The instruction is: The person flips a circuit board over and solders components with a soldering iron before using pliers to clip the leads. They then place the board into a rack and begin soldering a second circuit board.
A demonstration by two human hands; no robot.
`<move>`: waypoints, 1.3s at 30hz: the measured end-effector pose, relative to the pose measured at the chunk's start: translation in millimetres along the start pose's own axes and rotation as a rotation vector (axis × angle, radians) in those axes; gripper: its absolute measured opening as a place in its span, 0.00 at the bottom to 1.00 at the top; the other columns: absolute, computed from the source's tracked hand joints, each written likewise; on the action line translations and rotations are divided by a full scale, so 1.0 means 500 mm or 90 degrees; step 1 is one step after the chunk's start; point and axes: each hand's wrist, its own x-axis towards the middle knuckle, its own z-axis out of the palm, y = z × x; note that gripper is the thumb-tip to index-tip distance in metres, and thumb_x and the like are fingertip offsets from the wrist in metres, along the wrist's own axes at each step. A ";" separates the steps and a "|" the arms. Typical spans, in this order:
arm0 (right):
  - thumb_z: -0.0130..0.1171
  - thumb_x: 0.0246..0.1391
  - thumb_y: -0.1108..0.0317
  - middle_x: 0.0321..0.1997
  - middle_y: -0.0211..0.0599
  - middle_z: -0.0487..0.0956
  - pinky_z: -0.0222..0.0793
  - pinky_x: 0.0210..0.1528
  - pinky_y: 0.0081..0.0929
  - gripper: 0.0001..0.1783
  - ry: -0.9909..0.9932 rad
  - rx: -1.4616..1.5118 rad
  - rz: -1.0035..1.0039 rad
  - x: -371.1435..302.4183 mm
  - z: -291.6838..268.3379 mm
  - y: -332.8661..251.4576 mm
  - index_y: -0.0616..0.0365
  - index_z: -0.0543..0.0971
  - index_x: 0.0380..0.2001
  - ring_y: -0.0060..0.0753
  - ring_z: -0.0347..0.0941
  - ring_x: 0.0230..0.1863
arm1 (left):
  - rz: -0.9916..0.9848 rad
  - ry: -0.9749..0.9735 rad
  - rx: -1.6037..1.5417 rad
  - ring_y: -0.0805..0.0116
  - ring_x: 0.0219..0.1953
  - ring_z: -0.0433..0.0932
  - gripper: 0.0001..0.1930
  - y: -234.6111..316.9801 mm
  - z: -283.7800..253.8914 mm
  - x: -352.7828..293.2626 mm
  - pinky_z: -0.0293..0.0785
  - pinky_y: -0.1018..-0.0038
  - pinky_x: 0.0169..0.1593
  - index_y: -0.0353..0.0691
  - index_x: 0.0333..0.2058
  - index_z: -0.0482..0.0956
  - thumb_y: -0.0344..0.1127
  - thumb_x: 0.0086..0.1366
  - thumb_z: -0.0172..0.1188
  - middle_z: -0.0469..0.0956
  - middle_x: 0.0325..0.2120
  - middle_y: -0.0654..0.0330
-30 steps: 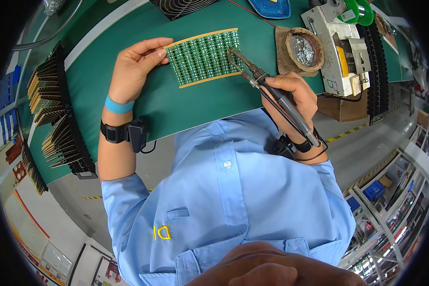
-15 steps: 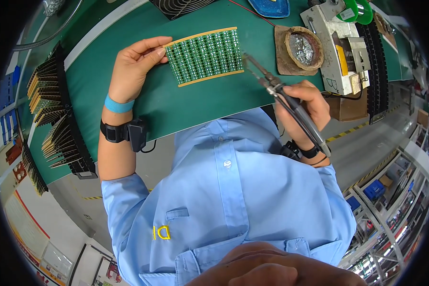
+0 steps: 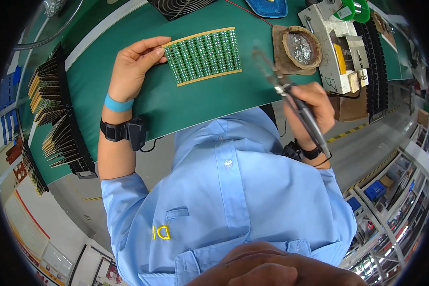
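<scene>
A green circuit board panel [image 3: 204, 56] with tan edge strips lies flat on the green bench mat [image 3: 128, 28]. My left hand [image 3: 134, 66] rests on the mat and pinches the panel's left edge with fingers and thumb. My right hand [image 3: 312, 112] grips a soldering iron [image 3: 291, 100] like a pen. Its tip points up and left, hanging in the air to the right of the panel and apart from it. Both wrists wear dark straps; the left also has a blue band.
A round tin of grey solder dross [image 3: 301, 46] sits on a brown pad right of the panel. Beyond it stands a beige soldering station [image 3: 336, 45]. Black racks of upright boards [image 3: 57, 119] line the mat's left side. A fan grille [image 3: 176, 5] is at the top.
My right hand has pulled the soldering iron away from the panel's right edge, moving right and down. The left hand and panel have stayed put.
</scene>
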 end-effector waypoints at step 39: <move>0.68 0.43 0.85 0.33 0.42 0.81 0.71 0.38 0.26 0.19 0.027 -0.019 -0.038 -0.012 -0.001 0.003 0.63 0.77 0.40 0.32 0.76 0.33 | 0.007 0.005 -0.002 0.76 0.38 0.79 0.13 0.001 0.004 0.000 0.78 0.80 0.48 0.32 0.50 0.81 0.26 0.68 0.59 0.83 0.41 0.58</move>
